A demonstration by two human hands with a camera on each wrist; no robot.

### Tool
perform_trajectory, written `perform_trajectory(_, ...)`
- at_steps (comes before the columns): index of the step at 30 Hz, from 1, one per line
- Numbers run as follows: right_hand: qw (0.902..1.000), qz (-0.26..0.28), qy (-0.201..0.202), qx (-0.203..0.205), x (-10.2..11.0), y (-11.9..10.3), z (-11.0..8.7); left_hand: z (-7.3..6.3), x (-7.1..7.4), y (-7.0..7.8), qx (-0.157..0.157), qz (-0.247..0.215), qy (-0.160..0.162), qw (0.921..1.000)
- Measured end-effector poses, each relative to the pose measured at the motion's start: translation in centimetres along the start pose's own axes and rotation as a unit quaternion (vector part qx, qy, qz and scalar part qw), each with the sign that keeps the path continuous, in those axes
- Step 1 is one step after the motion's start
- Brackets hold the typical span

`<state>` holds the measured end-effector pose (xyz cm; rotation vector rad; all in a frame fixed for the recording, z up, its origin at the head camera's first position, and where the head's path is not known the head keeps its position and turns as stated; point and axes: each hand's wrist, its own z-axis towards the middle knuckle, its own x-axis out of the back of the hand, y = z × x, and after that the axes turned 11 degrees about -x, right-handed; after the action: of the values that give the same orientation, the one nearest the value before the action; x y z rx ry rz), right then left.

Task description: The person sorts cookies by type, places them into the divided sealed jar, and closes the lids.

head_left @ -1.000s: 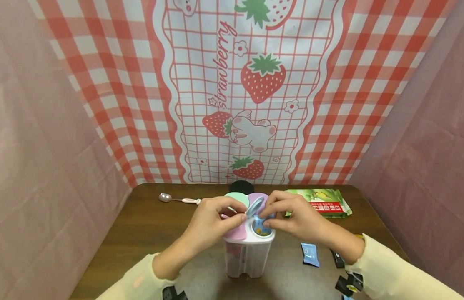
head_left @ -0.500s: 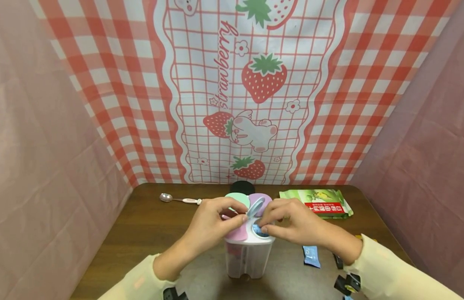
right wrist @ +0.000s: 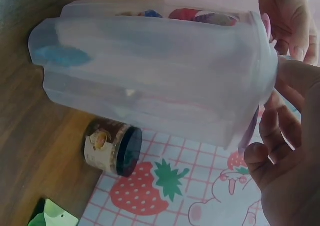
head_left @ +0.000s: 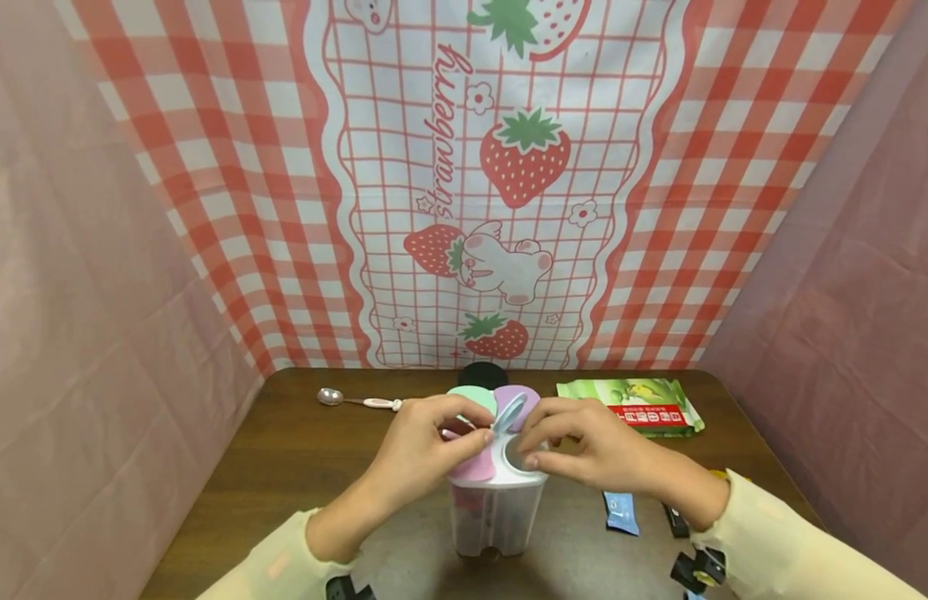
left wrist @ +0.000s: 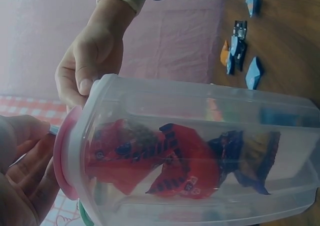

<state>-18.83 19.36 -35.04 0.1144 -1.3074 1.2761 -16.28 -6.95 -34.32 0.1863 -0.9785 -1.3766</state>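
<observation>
A clear storage box (head_left: pixel 494 521) with a white top stands upright on the table, its pink lid (head_left: pixel 474 467), green lid (head_left: pixel 471 398) and purple lid (head_left: pixel 519 400) down. My left hand (head_left: pixel 426 437) pinches the raised light-blue lid (head_left: pixel 511 412). Over the uncovered round hole my right hand (head_left: pixel 594 442) hovers, fingers loosely bent at the rim, with nothing visible between them. A blue packet (right wrist: pixel 62 56) shows through the cloudy wall at the box's bottom in the right wrist view. Red packets (left wrist: pixel 185 161) fill another compartment in the left wrist view.
A spoon (head_left: pixel 381 403) lies at the back left. Behind the box is a black-lidded jar (right wrist: pixel 112 146). A green-and-red package (head_left: pixel 651 408) lies back right; a small blue packet (head_left: pixel 621 512) and a black packet (head_left: pixel 675 521) lie nearer.
The blue packet that my right hand held at the hole has gone down into the box, and the right fingers have let go. My left hand stays on the lid.
</observation>
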Motion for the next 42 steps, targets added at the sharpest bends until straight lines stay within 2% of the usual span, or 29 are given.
perform_trajectory(10, 0.9974, -0.033, 0.032, -0.056, 2.4, 1.3, -1.5, -0.1, 0.0, -0.1, -0.003, -0.002, 0.006, 1.0)
perform_trajectory(19, 0.9852, -0.08, 0.084, -0.127, 5.2, 5.6, -5.6, 0.0, 0.2, 0.1, 0.002, 0.003, 0.007, 1.0)
perform_trajectory(26, 0.9585, -0.117, 0.104, -0.238, 6.9, 9.5, -10.5, 0.0, 0.2, 0.0, 0.003, 0.001, 0.007, 1.0)
perform_trajectory(32, 0.933, -0.104, 0.086, -0.334, 8.0, 13.0, -14.3, 0.0, 0.2, -0.1, -0.001, 0.004, 0.012, 0.9999)
perform_trajectory(37, 0.9124, -0.123, 0.072, -0.384, 8.1, 16.1, -17.4, 0.0, 0.1, -0.2, 0.001, 0.006, 0.013, 0.9999)
perform_trajectory(42, 0.8894, -0.153, 0.054, -0.428, 7.6, 18.3, -20.4, 0.0, 0.0, -0.2, 0.003, 0.004, 0.008, 1.0)
